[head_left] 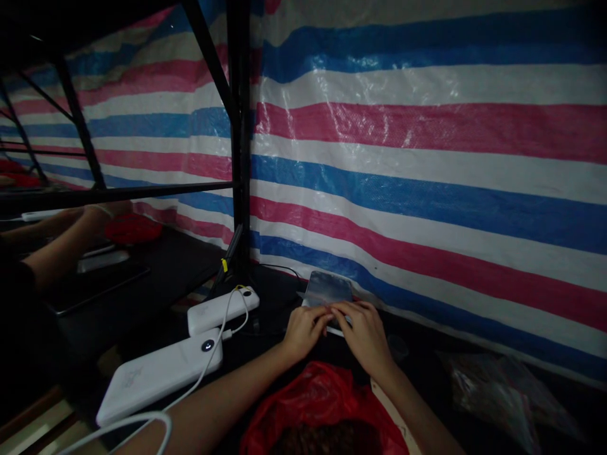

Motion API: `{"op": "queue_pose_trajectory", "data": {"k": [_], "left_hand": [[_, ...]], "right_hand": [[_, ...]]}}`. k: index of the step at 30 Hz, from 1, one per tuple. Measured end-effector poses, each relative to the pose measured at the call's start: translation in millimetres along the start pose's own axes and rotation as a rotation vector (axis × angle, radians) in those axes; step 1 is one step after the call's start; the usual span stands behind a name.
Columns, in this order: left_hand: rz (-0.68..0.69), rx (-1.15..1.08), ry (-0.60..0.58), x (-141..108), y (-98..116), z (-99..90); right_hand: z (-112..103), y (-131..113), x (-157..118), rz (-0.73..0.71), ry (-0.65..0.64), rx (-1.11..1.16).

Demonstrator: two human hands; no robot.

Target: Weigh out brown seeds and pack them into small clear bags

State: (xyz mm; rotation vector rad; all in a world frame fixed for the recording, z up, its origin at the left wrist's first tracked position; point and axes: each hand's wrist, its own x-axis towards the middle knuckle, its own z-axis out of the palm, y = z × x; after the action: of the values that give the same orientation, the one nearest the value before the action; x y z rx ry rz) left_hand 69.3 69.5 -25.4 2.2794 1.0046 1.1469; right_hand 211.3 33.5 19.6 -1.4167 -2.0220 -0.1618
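Note:
Both my hands meet in the middle of the head view. My left hand [305,332] has its fingers bent and drawn together, its tips against those of my right hand [363,330], which is closed likewise. Anything between the fingertips is too small or hidden to make out. Right behind and under the fingers is a flat, glossy grey rectangular object [329,287] with a white edge, partly covered by my hands. A red plastic bag [313,395] lies open below my forearms, holding dark brown bits whose kind I cannot tell.
Two white power banks [161,377] with a white cable [190,385] lie to the left. Clear plastic bags [493,392] lie right. A black metal frame post [240,139] stands before a striped tarp [427,126]. Another person's forearms [71,243] show at far left.

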Motion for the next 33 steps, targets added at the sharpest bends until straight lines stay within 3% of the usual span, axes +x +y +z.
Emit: {"op": "queue_pose_trajectory", "data": {"k": [2, 8, 14, 18, 21, 24, 28, 30, 33], "left_hand": [[0.004, 0.059, 0.033, -1.2, 1.4, 0.7], [0.126, 0.090, 0.274, -4.7, 5.6, 3.6], [0.104, 0.130, 0.371, -3.5, 0.6, 0.3], [0.115, 0.143, 0.336, -1.3, 0.1, -0.2], [0.092, 0.093, 0.398, -0.3, -0.3, 0.4], [0.246, 0.087, 0.370, -2.2, -5.6, 2.3], [0.545, 0.168, 0.277, -6.4, -11.4, 4.9], [0.563, 0.174, 0.402, -6.5, -9.4, 3.2], [0.484, 0.222, 0.597, -4.2, -2.4, -3.5]], "right_hand": [[-1.7, -4.2, -0.6, 0.017, 0.019, -0.040], [-0.2, -21.5, -7.4, 0.138, 0.112, -0.005], [-6.6, -9.2, -4.4, 0.325, 0.097, -0.028], [-14.9, -7.5, -2.6, 0.231, 0.051, -0.036], [-14.3, -16.5, -4.7, 0.118, 0.044, -0.058], [-11.5, -20.9, -6.8, 0.064, -0.005, -0.116], [-12.4, -13.8, -5.7, 0.153, -0.070, -0.197], [-14.4, -9.7, -4.3, 0.217, -0.070, -0.223], [-15.4, -6.5, -3.4, 0.274, -0.015, -0.268]]}}
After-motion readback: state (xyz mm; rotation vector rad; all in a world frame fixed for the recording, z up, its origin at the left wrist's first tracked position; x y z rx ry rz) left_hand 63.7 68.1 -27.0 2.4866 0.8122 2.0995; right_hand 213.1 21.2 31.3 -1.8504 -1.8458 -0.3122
